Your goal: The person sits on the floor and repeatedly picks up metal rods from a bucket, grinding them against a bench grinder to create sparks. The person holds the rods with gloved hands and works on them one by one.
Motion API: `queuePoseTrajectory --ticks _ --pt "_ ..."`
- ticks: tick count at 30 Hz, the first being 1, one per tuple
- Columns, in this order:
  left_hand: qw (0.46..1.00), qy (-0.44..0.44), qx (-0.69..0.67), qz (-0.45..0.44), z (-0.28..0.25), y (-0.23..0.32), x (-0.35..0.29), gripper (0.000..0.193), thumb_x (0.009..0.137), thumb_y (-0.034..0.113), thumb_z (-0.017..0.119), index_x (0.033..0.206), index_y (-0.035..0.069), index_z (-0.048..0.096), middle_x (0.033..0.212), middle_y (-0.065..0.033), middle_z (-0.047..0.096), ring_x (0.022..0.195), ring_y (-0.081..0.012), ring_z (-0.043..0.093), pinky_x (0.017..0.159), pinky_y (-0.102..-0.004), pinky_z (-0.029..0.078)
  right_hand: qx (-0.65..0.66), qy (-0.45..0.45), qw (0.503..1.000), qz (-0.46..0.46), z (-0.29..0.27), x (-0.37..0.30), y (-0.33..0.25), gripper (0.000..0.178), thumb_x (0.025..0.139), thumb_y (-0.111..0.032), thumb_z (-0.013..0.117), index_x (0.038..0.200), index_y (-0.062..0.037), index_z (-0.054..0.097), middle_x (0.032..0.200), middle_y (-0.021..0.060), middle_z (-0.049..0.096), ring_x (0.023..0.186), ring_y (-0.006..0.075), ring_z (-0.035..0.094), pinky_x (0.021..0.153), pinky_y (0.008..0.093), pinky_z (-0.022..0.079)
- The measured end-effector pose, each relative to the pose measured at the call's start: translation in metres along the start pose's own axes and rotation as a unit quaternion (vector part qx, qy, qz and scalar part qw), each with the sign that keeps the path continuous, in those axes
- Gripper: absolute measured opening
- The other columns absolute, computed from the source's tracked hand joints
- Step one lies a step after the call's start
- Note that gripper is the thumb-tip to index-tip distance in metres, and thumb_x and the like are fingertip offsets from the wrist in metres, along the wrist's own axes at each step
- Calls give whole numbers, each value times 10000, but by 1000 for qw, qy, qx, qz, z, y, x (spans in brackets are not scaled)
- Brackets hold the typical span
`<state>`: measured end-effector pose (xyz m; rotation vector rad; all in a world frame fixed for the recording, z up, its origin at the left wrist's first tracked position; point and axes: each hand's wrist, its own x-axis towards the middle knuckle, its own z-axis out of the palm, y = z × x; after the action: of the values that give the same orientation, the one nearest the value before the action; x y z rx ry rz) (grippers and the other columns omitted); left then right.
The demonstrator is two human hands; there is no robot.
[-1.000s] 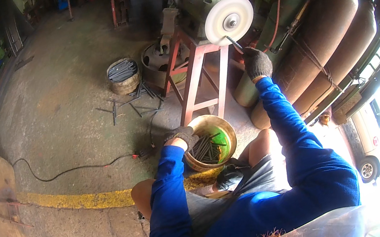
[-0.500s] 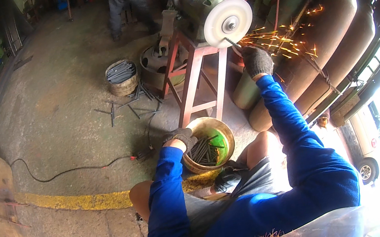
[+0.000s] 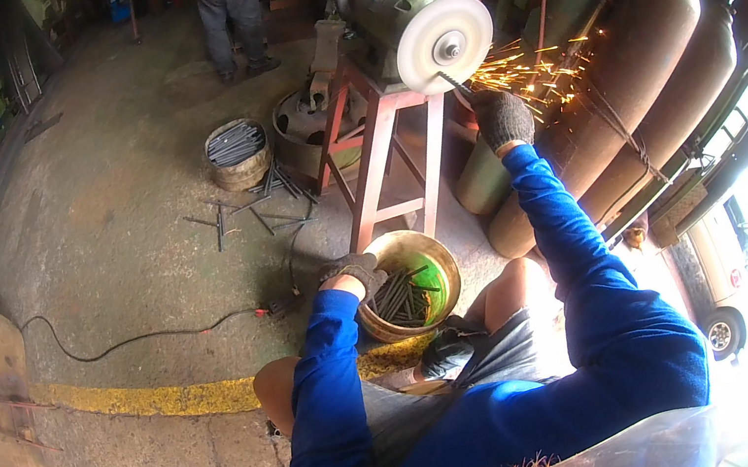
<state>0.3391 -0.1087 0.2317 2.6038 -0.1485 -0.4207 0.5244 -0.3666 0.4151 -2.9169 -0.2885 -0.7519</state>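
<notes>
My right hand (image 3: 502, 117), in a dark glove, holds a thin metal rod (image 3: 454, 85) against the white grinding wheel (image 3: 445, 43) of a bench grinder (image 3: 384, 7). Orange sparks (image 3: 537, 70) spray to the right of the wheel. My left hand (image 3: 354, 271), also gloved, rests on the rim of a yellow-green bucket (image 3: 437, 271) that holds several dark metal rods (image 3: 397, 297). The bucket stands on the floor between my knees. Both my sleeves are blue.
The grinder sits on a red metal stand (image 3: 378, 173). Tall brown gas cylinders (image 3: 637, 77) lean at the right. A second bucket of rods (image 3: 237, 154) and loose rods (image 3: 260, 209) lie beyond. A black cable (image 3: 113, 344) crosses the concrete floor. A person (image 3: 229, 9) stands at the far end.
The rod now presses on the wheel and sparks fly; one second ago there were none. My head moved a little. The left hand stays on the bucket rim.
</notes>
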Motion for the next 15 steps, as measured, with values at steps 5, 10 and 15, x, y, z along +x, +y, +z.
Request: queuePoseTrajectory --ticks 5,10,15 --pt "1000 11 -13 -6 -6 7 -7 446 879 413 627 1180 83 628 1196 -203 632 1125 -379 602 957 -454 482 15 22 999 35 2 -3 -6 269 901 -346 531 969 -195 743 939 153 703 896 364 671 799 459 529" --pt "1000 13 -3 3 2 -1 1 431 880 401 633 1170 83 623 1205 -199 626 1133 -382 592 961 -451 478 36 6 998 55 3 -1 -7 274 893 -343 540 958 -168 741 950 156 702 914 368 669 814 467 526" --pt "1000 2 -14 -4 3 -3 2 417 880 392 637 1164 86 622 1209 -196 622 1135 -381 588 961 -451 476 24 -10 998 51 -4 -4 -12 266 883 -324 541 949 -161 739 950 156 702 905 369 670 814 470 525"
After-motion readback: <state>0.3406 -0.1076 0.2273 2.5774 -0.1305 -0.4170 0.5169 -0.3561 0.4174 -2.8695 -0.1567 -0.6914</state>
